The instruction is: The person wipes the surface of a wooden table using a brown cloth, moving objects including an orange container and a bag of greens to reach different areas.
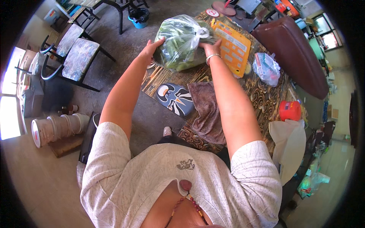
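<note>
A clear plastic bag of green leafy vegetables (178, 47) is held between my two hands at the far end of the table. White plastic is gathered in a knot on the bag's right side. My left hand (154, 49) grips the bag's left side, fingers spread along it. On the opposite side, my right hand (210, 48), with a bracelet at the wrist, holds it just below the knot. Whether the bag's underside touches the wooden table (182, 72) is hidden. Right of my right hand lies an orange printed sheet (235, 50).
Nearer me on the table are a painted mask-patterned object (175, 98) and a brown cloth (206, 114). To the right sit a small plastic bag (266, 68) and a red container (290, 110). Chairs (79, 58) and stacked buckets (60, 128) stand left; a brown padded seat (291, 54) is beyond.
</note>
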A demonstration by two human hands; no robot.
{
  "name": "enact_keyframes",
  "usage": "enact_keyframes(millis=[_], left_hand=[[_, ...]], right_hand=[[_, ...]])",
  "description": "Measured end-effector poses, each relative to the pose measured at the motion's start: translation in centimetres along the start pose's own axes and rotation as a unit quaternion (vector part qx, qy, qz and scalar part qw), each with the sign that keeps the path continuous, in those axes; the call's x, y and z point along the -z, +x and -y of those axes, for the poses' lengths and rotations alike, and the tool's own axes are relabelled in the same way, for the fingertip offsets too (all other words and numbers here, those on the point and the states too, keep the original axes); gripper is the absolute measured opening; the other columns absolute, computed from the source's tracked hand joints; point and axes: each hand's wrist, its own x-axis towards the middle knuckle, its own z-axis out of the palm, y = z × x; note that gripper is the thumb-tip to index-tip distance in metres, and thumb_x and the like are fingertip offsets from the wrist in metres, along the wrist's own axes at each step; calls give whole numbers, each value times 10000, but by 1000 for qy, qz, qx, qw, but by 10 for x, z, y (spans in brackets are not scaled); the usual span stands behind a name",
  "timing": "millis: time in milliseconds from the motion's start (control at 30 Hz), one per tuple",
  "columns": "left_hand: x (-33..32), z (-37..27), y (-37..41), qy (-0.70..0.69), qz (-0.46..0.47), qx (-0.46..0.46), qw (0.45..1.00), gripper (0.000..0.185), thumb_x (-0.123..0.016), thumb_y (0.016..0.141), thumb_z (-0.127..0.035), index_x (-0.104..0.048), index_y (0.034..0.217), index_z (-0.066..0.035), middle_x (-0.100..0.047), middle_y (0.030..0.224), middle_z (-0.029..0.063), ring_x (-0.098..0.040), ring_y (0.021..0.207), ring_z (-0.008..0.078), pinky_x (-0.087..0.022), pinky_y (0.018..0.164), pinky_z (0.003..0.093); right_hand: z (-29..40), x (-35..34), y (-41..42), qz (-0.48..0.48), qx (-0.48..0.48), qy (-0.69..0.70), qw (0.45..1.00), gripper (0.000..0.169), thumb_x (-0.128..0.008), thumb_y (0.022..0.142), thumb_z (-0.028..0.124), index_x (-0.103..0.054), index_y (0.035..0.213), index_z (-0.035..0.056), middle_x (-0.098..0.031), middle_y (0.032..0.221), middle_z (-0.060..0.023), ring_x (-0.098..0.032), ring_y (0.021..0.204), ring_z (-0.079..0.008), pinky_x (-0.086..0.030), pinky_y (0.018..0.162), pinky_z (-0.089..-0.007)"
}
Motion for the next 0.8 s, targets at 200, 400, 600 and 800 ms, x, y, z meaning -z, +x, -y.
enact_keyframes(millis=[200, 400, 600, 800], left_hand=[[14, 33, 16, -130, 99, 5, 987, 489, -658, 763, -225, -427, 1142, -19, -568, 967, 124, -585, 824, 211, -511, 698, 388], [32, 50, -64, -140, 76, -37, 986, 382, -572, 799, -136, -441, 1138, -19, -566, 968, 126, -588, 833, 225, -499, 745, 371], [-10, 47, -157, -174, 75, -101, 977, 396, -556, 799, -101, -428, 1167, -29, -552, 1033, 121, -568, 921, 219, -467, 822, 369], [-155, 56, -213, -120, 158, -92, 976, 404, -632, 756, -101, -434, 1104, -50, -562, 961, 99, -574, 841, 209, -484, 739, 338]], right_hand=[[-29, -8, 5, 16, -26, 135, 990, 688, -723, 486, 60, -436, 1096, -80, -533, 1122, -248, -535, 1021, -337, -408, 889, -366], [-44, -14, -87, 54, -16, 319, 946, 449, -642, 466, 9, -530, 899, -35, -601, 834, -133, -568, 749, -252, -450, 710, -351], [-8, 78, -157, 31, 65, 357, 931, 442, -653, 525, -1, -527, 947, -32, -602, 838, -109, -578, 758, -226, -465, 680, -310], [-31, 243, -168, -99, 129, 324, 932, 452, -636, 559, -20, -533, 1000, -6, -613, 892, -116, -586, 805, -235, -468, 723, -342]])
